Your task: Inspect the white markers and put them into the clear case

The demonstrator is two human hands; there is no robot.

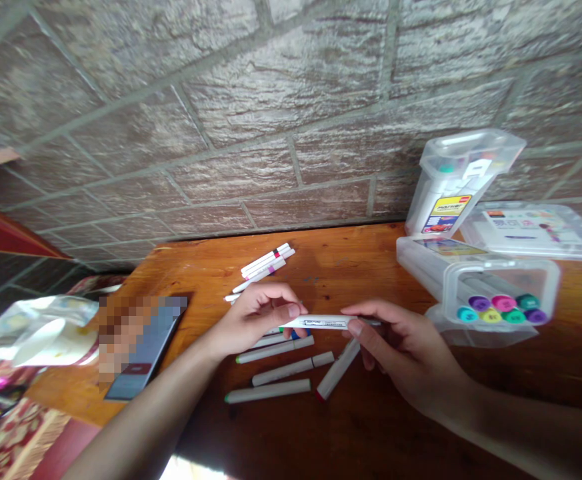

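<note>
A white marker pen (327,323) with printed text is held level above the table between both hands. My left hand (261,319) pinches its left end with thumb and fingers. At the other end, the thumb and fingers of my right hand (405,350) close round the pen, hiding part of that tip. Below lie loose markers: one with a green end (271,391), a grey-banded one (293,369), and a red-ended one (338,370) slanting under my right hand. Behind my left hand lies a small group of white markers (265,268), partly covered by it.
An open clear box (423,267) of coloured markers lies on its side at right. Behind it stand another marker box (443,193) and a flat clear case (531,230). A tablet or phone (145,363) and a paper cup (63,343) are at left. A brick wall (271,120) borders the table.
</note>
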